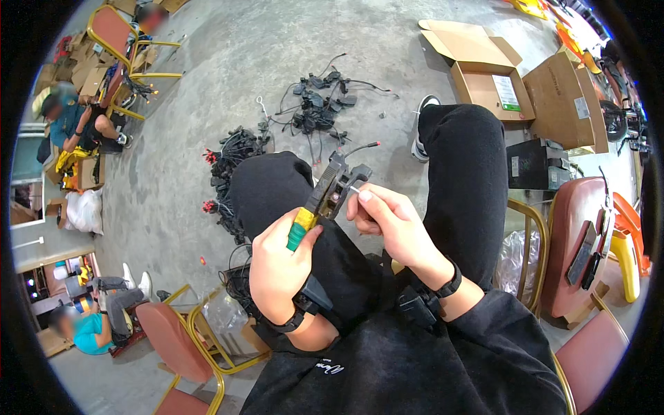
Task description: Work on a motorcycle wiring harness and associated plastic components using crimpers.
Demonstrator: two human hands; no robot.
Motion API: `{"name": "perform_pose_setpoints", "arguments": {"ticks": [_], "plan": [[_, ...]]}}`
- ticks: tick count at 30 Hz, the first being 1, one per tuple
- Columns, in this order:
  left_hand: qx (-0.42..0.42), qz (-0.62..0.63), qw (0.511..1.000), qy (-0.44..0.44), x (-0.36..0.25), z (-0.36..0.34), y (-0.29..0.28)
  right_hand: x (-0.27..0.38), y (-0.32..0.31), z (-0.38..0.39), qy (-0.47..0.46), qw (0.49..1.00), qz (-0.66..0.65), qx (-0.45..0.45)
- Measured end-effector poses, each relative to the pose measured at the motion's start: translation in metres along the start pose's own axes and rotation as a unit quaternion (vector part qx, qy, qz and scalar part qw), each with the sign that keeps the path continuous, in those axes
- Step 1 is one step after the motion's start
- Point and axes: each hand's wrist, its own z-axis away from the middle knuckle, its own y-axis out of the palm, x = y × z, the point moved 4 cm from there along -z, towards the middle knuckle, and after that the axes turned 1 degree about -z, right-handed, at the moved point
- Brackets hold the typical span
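A seated person's left hand [280,259] closed around the yellow-and-green end [301,227] of a black part [336,181] above the lap [346,273]; the right hand [391,220] pinched a thin pale stick [355,189] at its side. Cabled black pieces [317,104] lay heaped on the floor [221,76].

- Black top [491,346]: curly white writing [330,368] on the front.
- Open box [477,86]: a white and green card [507,93] inside, its words too small to read.
- Other box [553,107]: a white label [581,107], too small to read.
- Black case [541,169]: a pale label [514,166] on its side, too small to read.
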Motion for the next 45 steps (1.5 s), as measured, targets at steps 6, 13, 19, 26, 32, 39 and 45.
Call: {"name": "perform_pose_setpoints", "arguments": {"ticks": [6, 13, 19, 26, 32, 39, 45], "plan": [[0.005, 0.0, 1.0, -0.015, -0.007, -0.002, 0.001, -0.01, 0.008, 0.0, 0.14, 0.918, -0.365, 0.072], [-0.002, -0.016, 1.0, 0.0, -0.006, -0.002, 0.003, -0.015, 0.004, 0.0, 0.035, 0.991, -0.127, 0.01], [0.001, -0.002, 1.0, -0.009, -0.003, 0.0, -0.001, 0.009, 0.001, 0.004, -0.11, 0.951, 0.273, -0.095], [0.003, 0.004, 1.0, -0.014, -0.004, -0.001, 0.0, -0.014, -0.001, -0.003, 0.086, 0.981, -0.173, 0.025], [-0.004, -0.017, 1.0, -0.015, -0.008, -0.002, 0.003, -0.009, 0.006, 0.001, 0.177, 0.878, -0.438, 0.077], [-0.016, -0.023, 1.0, -0.007, -0.007, -0.001, 0.004, -0.009, 0.01, 0.004, 0.223, 0.738, -0.629, 0.105], [-0.007, -0.024, 1.0, 0.002, -0.007, -0.002, 0.004, -0.014, 0.006, 0.0, 0.108, 0.928, -0.351, 0.064]]}}
